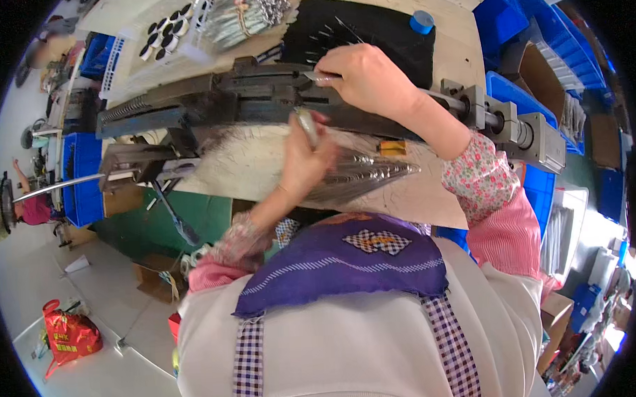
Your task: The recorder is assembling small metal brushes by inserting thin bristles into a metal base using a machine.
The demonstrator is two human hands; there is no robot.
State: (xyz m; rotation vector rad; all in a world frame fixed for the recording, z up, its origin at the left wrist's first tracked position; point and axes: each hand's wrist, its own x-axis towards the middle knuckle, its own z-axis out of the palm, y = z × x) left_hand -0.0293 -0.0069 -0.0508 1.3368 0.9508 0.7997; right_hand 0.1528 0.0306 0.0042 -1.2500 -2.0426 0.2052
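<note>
"Head view: what does your right hand have?"

"Your right hand [361,72] grips a slender grey piece [326,79] between thumb and fingers, over the long dark metal fixture [171,109]. Its long axis lies nearly crosswise, with the free end pointing left along that fixture."

"And your left?"

"You curl your left hand [304,153] around a pale, rounded piece [306,126], just on your side of the fixture. That one stands more lengthwise: the upper end points away from you, leaning slightly left, and the lower end runs back toward your palm. Your fingers are blurred there; whether its tip touches the metal, you cannot tell."

"What lies near your wrists?"

"A sheaf of thin, shiny strands [363,174] rests on the table [429,184], narrowing toward your right, near a small yellow block [392,147]. Beyond the fixture you have a black mat [390,52] bearing a blue roll [422,22]."
</note>
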